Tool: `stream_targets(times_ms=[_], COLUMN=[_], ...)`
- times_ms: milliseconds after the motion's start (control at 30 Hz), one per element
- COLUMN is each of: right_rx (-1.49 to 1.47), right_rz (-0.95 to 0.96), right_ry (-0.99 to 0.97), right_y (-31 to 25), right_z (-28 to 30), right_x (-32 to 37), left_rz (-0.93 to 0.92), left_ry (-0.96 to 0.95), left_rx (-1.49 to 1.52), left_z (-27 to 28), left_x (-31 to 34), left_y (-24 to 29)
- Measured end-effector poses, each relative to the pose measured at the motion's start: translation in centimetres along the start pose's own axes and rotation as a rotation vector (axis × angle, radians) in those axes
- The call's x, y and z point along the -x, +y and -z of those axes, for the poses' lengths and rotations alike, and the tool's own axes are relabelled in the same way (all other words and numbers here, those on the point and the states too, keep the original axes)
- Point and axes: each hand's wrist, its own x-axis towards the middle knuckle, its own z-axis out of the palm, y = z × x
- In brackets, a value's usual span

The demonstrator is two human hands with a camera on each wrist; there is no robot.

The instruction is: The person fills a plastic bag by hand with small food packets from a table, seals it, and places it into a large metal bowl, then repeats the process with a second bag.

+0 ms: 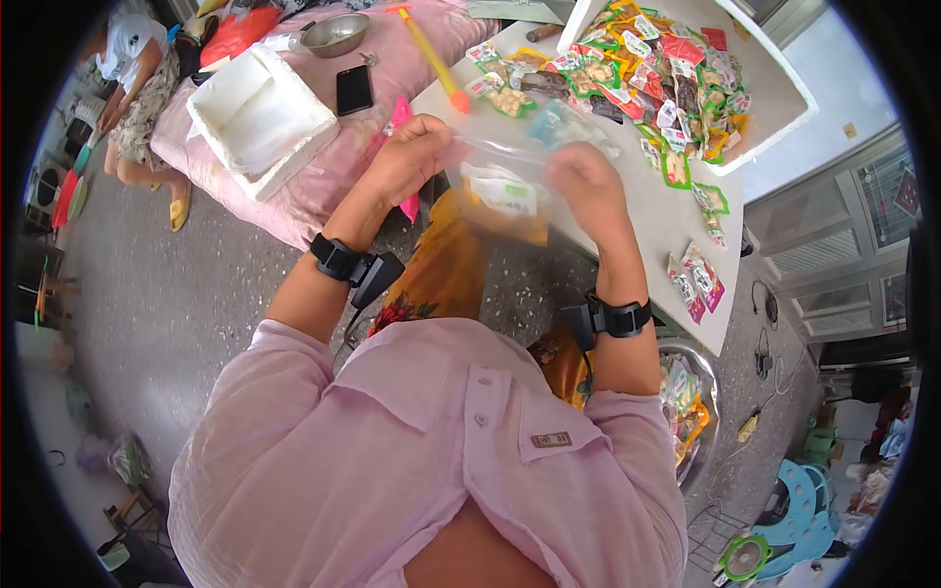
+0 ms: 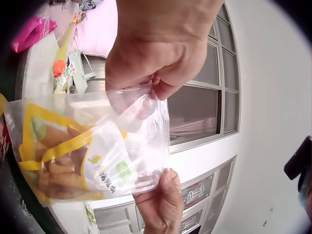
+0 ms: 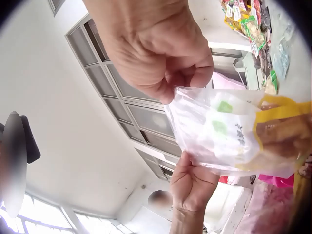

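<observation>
Between my two hands hangs a clear plastic bag [image 2: 146,165], held up over the near edge of the white table [image 1: 676,216]. Inside it is a yellow-edged snack packet [image 2: 68,161] with a white label and brown food showing through. My left hand [image 1: 412,155] pinches one top corner of the bag. At the other top corner my right hand [image 1: 591,186] pinches the plastic between thumb and fingers. Along the top, the bag's edge runs from hand to hand, as the right wrist view also shows.
A white foam box [image 1: 774,127] tips a pile of snack packets [image 1: 667,88] onto the table. Two purple packets [image 1: 696,279] lie near its corner. Left, a pink-covered bed holds an empty foam box [image 1: 260,118] and a phone [image 1: 355,89]. A metal basin [image 1: 711,412] stands below right.
</observation>
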Motion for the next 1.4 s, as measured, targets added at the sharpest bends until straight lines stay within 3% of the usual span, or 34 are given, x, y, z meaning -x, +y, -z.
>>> stream_targets(times_ms=[200, 400, 567, 700, 900, 933, 1067, 1167, 1300, 1400], right_rx=[0.075, -0.076, -0.088, -0.095, -0.119, -0.125, 0.232, 0.441, 0.516, 0.575], right_rz=[-0.040, -0.052, -0.030, -0.040, -0.290, -0.310, -0.309, -0.194, 0.014, 0.023], right_ry=[0.018, 0.015, 0.070, 0.106, -0.093, -0.198, -0.258, -0.410, -0.340, -0.278], right_y=[-1.1, -0.4, -0.2, -0.3, -1.6, -1.6, -3.8, -4.0, -3.6, -4.1], right_z=[-0.7, -0.7, 0.6, 2.6, 4.6, 4.9, 3.9, 3.4, 3.4, 4.6], right_x=[0.4, 0.8, 1.9, 4.4, 8.5, 8.7, 9.1, 8.4, 8.9, 10.4], left_rz=[0.103, 0.235, 0.242, 0.177, 0.170, 0.196, 0.301, 0.342, 0.315, 0.316], left_ry=[-0.002, -0.023, -0.064, -0.142, -0.314, -0.332, -0.378, -0.398, -0.394, -0.413], left_rx=[-0.012, -0.241, -0.257, -0.427, -0.580, -0.587, -0.659, -0.605, -0.612, -0.678], left_z=[-0.2, -0.2, 0.2, -3.0, -4.9, -5.2, -6.3, -6.8, -7.7, -7.2], left_x=[1.3, 1.9, 1.6, 2.1, 2.6, 2.8, 3.4, 3.5, 3.4, 3.0], left_y=[-0.8, -2.6, -3.1, -1.4, -1.9, -2.2, -3.6, -4.4, -4.7, -5.9])
